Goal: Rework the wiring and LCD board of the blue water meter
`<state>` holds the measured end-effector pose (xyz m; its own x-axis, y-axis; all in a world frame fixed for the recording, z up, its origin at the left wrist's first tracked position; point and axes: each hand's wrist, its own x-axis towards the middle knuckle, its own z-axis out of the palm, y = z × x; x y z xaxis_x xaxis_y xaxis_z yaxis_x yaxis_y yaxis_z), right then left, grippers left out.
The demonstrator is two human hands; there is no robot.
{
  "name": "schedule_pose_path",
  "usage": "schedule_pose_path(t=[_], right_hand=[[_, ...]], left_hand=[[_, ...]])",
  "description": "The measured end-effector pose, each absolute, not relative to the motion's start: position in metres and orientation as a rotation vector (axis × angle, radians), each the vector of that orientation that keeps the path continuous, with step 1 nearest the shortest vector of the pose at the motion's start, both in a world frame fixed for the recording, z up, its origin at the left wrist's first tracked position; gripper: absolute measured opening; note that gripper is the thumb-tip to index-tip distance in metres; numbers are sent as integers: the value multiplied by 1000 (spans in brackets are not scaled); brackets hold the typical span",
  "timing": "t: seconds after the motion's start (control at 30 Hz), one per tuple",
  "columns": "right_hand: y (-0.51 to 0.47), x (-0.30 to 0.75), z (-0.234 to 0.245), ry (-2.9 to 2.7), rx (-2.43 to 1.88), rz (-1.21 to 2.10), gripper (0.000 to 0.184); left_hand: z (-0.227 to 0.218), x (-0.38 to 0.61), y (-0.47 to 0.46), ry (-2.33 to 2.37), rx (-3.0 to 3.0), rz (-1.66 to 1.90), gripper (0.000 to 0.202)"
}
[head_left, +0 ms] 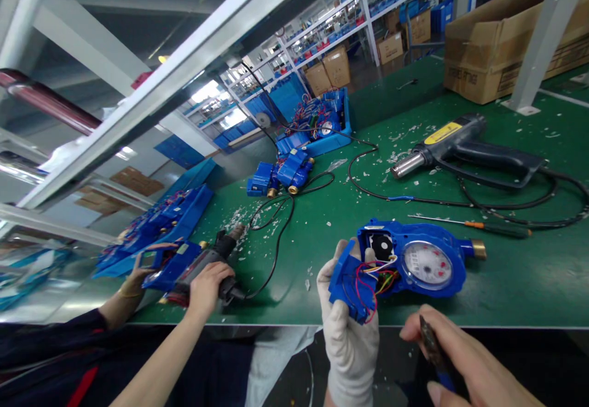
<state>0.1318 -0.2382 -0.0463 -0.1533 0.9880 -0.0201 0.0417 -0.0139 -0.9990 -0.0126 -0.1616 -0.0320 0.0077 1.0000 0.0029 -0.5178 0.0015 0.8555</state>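
At the bench's [294,278] near edge, the blue water meter [407,259] looks hefty and rigid, best gripped by its casing, clear of fragile wires [367,284], while the gloved left hand's [348,342] fingers pinch its cover [344,279] and the right hand's [469,348] grip a slim dark tool [431,345].

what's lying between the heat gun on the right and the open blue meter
In the head view, a black cable and a screwdriver lie between the heat gun and the blue meter.
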Motion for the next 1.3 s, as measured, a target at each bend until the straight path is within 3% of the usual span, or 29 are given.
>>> schedule_pose_path(t=[0.13,0.33,0.5,0.7,0.83,1.3], right_hand=[[-224,122,-33,-1293,-1161,1275,17],[-212,107,-37,-1202,-1138,1412,36],[-210,110,-36,-1054,-1062,1594,33],[-203,116,-29,-853,-831,1812,45],[-199,118,-32,-825,-735,1875,43],[-193,126,-26,-596,-703,1970,42]], left_hand=[[-35,-13,-166,844,886,1442,50],[-38,-17,-170,816,1078,1439,50],[-38,-21,-171,864,1219,1406,47],[-38,-23,-171,915,1330,1391,52],[-36,-22,-171,983,1293,1359,56],[-25,-12,-168,1042,1115,1267,36]])
